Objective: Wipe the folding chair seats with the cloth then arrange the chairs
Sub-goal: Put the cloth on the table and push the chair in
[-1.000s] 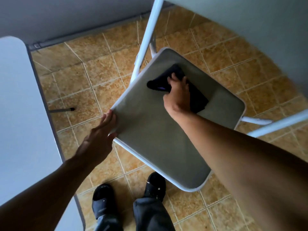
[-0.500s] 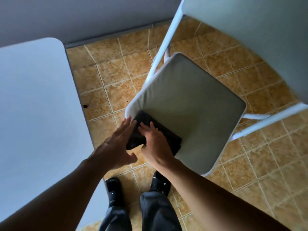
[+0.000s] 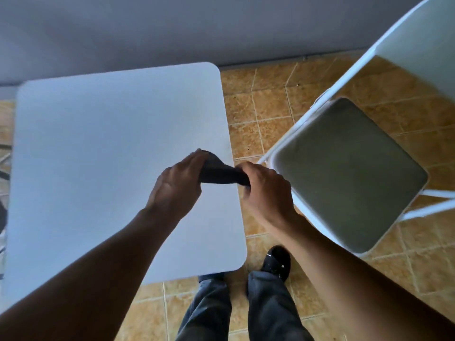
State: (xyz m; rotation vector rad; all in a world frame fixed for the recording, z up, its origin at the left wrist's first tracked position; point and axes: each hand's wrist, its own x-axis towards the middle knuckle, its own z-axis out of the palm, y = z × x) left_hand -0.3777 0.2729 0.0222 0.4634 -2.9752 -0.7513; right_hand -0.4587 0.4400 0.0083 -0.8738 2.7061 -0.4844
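While both hands hang over the right edge of the one white table [image 3: 98, 148], a single dark cloth [image 3: 221, 174] is stretched between them. The left hand [image 3: 177, 185] pinches its left end, the right hand [image 3: 264, 193] is closed round its right end, so each is clamped on the cloth and the two sit close together. One folding chair [image 3: 349, 168] stands just to the right, its grey seat bare inside a white frame, the white backrest rising at the upper right. Two dark shoes and two trouser legs show below on the tan tiled floor [image 3: 261, 107].
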